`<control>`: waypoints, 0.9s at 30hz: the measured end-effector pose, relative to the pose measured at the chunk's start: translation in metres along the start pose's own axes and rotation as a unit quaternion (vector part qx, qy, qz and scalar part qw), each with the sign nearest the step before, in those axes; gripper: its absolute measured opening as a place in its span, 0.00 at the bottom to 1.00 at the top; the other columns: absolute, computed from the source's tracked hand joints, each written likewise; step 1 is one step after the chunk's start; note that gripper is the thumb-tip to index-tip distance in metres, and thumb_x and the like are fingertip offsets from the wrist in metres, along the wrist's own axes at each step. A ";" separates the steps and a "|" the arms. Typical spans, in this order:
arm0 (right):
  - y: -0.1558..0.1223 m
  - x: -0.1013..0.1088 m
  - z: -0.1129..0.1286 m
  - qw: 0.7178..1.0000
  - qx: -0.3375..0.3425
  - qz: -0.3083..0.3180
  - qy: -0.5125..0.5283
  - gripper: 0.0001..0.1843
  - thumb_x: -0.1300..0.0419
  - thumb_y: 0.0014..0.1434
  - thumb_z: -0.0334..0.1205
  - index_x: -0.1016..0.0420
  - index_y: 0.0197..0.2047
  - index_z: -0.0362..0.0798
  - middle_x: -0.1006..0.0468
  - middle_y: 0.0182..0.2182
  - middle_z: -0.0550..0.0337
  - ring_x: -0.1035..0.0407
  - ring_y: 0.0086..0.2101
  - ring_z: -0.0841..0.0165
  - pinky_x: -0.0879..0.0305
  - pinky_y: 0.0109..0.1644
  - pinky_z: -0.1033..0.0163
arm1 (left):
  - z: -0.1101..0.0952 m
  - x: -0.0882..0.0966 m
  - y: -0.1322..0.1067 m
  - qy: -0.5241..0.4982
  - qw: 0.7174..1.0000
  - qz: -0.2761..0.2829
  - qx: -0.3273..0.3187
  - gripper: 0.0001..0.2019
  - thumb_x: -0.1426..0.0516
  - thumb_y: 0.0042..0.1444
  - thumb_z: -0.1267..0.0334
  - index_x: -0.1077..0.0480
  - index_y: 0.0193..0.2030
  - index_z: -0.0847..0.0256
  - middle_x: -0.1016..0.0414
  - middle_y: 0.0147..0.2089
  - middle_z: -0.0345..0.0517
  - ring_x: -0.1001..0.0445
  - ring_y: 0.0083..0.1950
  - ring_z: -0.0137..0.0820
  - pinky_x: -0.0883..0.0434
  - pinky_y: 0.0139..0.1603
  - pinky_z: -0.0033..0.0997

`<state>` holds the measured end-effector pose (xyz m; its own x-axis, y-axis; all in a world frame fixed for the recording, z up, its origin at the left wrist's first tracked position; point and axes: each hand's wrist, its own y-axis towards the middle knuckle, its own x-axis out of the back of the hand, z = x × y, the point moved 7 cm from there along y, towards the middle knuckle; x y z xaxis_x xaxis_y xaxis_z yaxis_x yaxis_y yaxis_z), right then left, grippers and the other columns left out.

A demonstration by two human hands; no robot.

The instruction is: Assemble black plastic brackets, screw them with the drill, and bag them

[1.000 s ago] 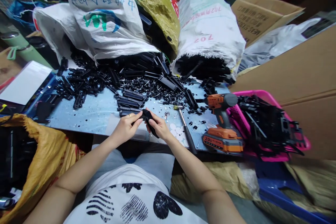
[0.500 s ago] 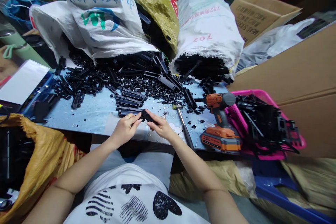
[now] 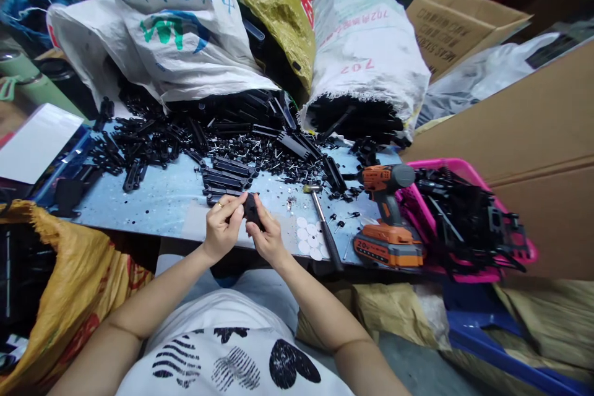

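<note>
Between my two hands is a small black plastic part (image 3: 251, 209), held over the front edge of the table. My left hand (image 3: 223, 227) pinches it from the left side, with a ring on one finger. From the right, my right hand (image 3: 268, 232) grips the same part, thumb and fingers closed round it. Its lower end is partly hidden by my fingers. Just beyond my hands lies a row of long black plastic pieces (image 3: 228, 174). A hammer (image 3: 327, 232) with a dark handle rests to the right, beside several white round discs (image 3: 310, 238).
An orange cordless drill (image 3: 388, 216) stands at the right, next to a pink basket (image 3: 464, 164) of black parts. Small black pieces and pins (image 3: 273, 158) cover the table's middle. White sacks (image 3: 366, 43) spill black parts at the back. A yellow sack (image 3: 69, 253) sits left.
My hands have drawn slightly nearer to me and closer together. The black part has turned from lying sideways to more upright. The white discs are now uncovered by my right arm.
</note>
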<state>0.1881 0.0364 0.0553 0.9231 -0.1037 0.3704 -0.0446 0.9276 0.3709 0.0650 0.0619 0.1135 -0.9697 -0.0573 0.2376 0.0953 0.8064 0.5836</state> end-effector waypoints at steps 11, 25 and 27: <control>0.078 0.083 -0.100 0.942 -0.063 0.061 -0.324 0.24 0.51 0.65 0.46 0.39 0.62 0.50 0.31 0.52 0.49 0.37 0.51 0.61 0.38 0.52 0.55 | 0.074 0.002 -0.069 0.141 0.959 0.070 0.234 0.26 0.50 0.61 0.60 0.49 0.65 0.59 0.36 0.54 0.58 0.28 0.51 0.41 0.28 0.46 0.44; 0.235 0.239 -0.189 0.828 -0.071 -0.006 -0.556 0.13 0.55 0.59 0.20 0.30 0.39 0.33 0.38 0.56 0.31 0.46 0.53 0.67 0.57 0.54 0.48 | 0.037 -0.066 -0.047 0.270 0.792 0.535 -0.115 0.24 0.49 0.51 0.74 0.36 0.56 0.58 0.29 0.44 0.49 0.32 0.49 0.38 0.43 0.60 0.49; 0.237 0.239 -0.187 0.821 -0.062 0.004 -0.567 0.13 0.54 0.57 0.19 0.30 0.36 0.35 0.34 0.53 0.33 0.45 0.51 0.67 0.56 0.54 0.48 | 0.040 -0.066 -0.049 0.289 0.777 0.546 -0.121 0.21 0.50 0.54 0.73 0.36 0.55 0.58 0.28 0.41 0.48 0.31 0.46 0.37 0.39 0.55 0.45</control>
<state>0.4692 0.2987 0.0723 -0.0307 -0.2990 0.9538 0.0547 0.9523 0.3003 0.1158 0.0496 0.0384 -0.0248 0.2723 0.9619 0.8972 0.4304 -0.0987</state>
